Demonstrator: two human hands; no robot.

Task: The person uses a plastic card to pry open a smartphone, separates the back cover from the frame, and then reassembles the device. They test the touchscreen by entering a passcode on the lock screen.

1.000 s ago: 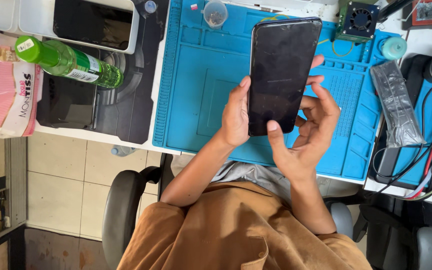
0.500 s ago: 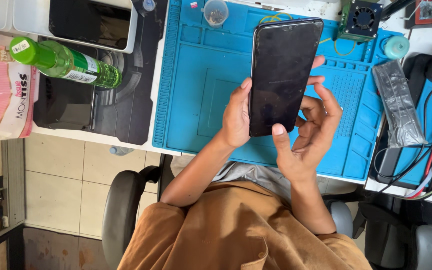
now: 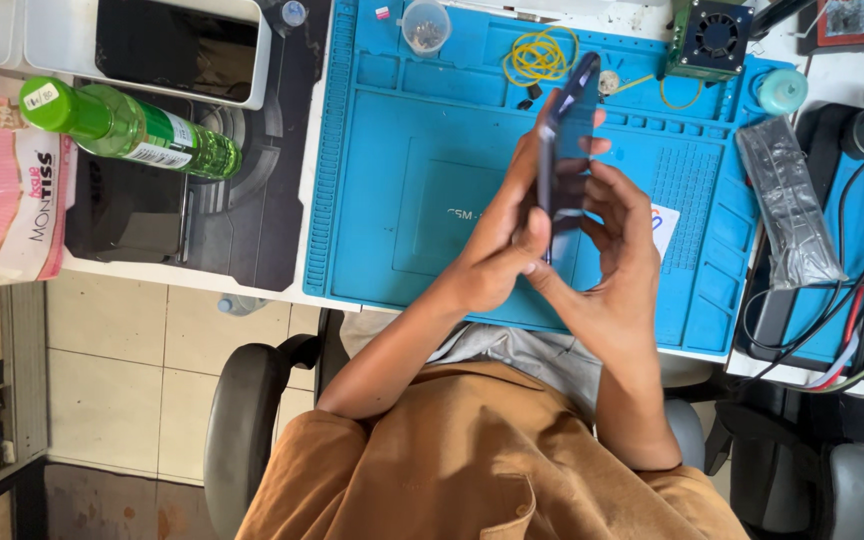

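Both hands are gripping a dark phone (image 3: 564, 140), which is standing edge-on to the head cam, so only its thin side is showing – prob. turned that way so the edge or seam can be looked at. The left hand (image 3: 497, 250) is wrapping the phone's near end from the left, thumb pressing at the bottom corner; the right hand (image 3: 617, 255) is cupping it from the right w/ fingers curled around the back, steadying it. Neither palm is spread wide; both are closed on the phone. It is being held in the air above the blue work mat (image 3: 392, 200), not resting on it, approx. over the mat's middle.

Taking the mat as landmark: at its far edge a coil of yellow wire (image 3: 539, 55) and a small clear cup (image 3: 426, 25) are lying in the tray slots – loose bits kept w/in reach but off the flat work area. At the mat's far right corner a small fan unit (image 3: 714, 38) is sitting, w/ a teal cap (image 3: 783, 90) just beside it. Right of the mat a clear plastic bag (image 3: 787, 200) is lying over cables. Left of the mat a green bottle (image 3: 127, 128) is lying on its side, w/ a pink tissue pack (image 3: 2, 190) beyond it at the table's left end. Near side of the mat: the person's brown shirt (image 3: 472, 460) and a chair armrest (image 3: 242, 420).
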